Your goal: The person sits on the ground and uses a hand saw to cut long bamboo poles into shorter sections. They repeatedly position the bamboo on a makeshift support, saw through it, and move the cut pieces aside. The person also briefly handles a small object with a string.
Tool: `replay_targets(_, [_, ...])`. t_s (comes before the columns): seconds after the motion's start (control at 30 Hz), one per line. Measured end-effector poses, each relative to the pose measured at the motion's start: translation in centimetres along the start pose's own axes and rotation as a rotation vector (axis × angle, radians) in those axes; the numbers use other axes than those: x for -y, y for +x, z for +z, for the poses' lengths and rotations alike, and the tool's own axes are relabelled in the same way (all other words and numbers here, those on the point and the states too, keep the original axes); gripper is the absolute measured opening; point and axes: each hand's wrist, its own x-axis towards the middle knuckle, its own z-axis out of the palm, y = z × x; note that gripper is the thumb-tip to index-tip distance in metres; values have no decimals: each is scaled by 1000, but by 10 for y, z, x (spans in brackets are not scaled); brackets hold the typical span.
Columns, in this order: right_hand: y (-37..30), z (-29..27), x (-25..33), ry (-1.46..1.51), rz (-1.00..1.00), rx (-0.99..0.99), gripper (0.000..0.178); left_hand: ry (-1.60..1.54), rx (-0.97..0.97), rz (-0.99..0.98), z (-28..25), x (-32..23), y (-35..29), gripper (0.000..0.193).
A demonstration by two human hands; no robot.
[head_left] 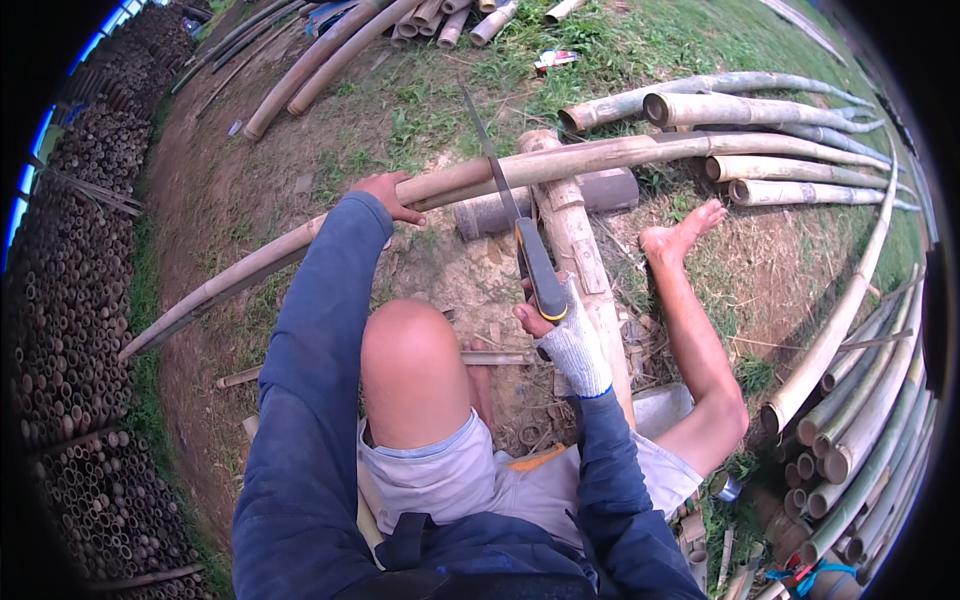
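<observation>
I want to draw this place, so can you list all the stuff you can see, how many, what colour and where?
long bamboo pole: one, tan, lying across the middle, resting on a short log
hand saw: one, grey blade with a black and yellow handle, blade on the pole
short log: one, pale brown, running under the pole
loose bamboo poles: several, grey-green, on the grass at upper right
bamboo bundle: many, green-tan, cut ends showing, at right
stacked bamboo: very many, dark, piled along the left edge
grass: green patches, upper middle
bare foot: one, right of the log
left hand: bare, gripping the pole
right hand: in a white glove, holding the saw handle
</observation>
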Motion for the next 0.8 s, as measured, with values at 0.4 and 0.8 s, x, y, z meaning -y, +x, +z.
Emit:
replay_targets(0.4, [-75,-2,21,-241,-241,-105,62,2,1,-14,-5,-2,-1,119])
replay_targets(0.8, [81,18,-20,-62,-336,-62,60,-12,-29,-7,-4,-2,-1,114])
